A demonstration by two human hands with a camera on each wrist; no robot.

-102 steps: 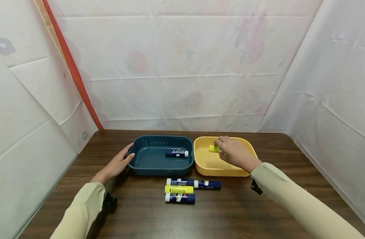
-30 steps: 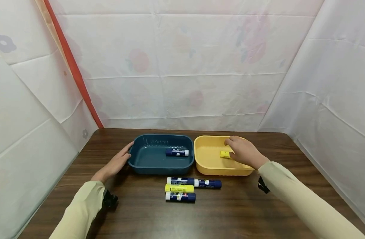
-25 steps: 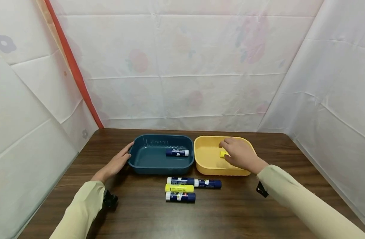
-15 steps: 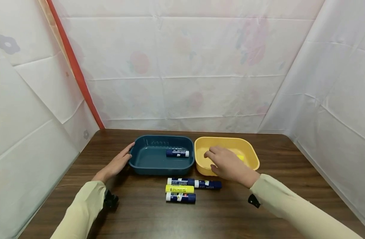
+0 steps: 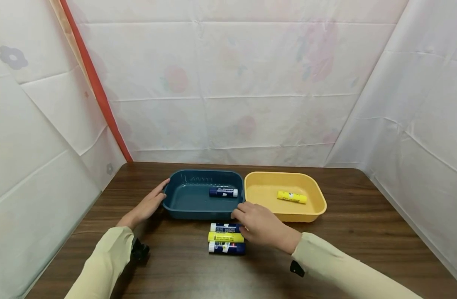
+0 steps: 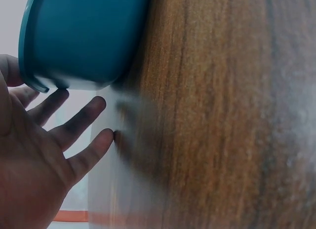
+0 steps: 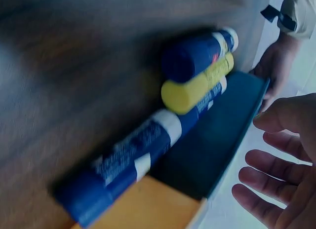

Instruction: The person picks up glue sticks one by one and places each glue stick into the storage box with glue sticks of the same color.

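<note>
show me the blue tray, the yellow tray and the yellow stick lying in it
Blue tray (image 5: 191,197): head view, on its bare floor.
Yellow tray (image 5: 299,217): head view, on its near outer wall.
Yellow stick (image 5: 292,197): head view, on the middle of its barrel.

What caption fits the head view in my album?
Navy glue stick in the blue tray, yellow glue stick in the yellow tray.

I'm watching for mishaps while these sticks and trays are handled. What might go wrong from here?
On the table, a yellow stick lies close between two blue sticks; the right hand, near them, might nudge one and set it rolling. The left hand is at the edge of the blue tray; a push there could slide it against the yellow tray beside it.
</note>
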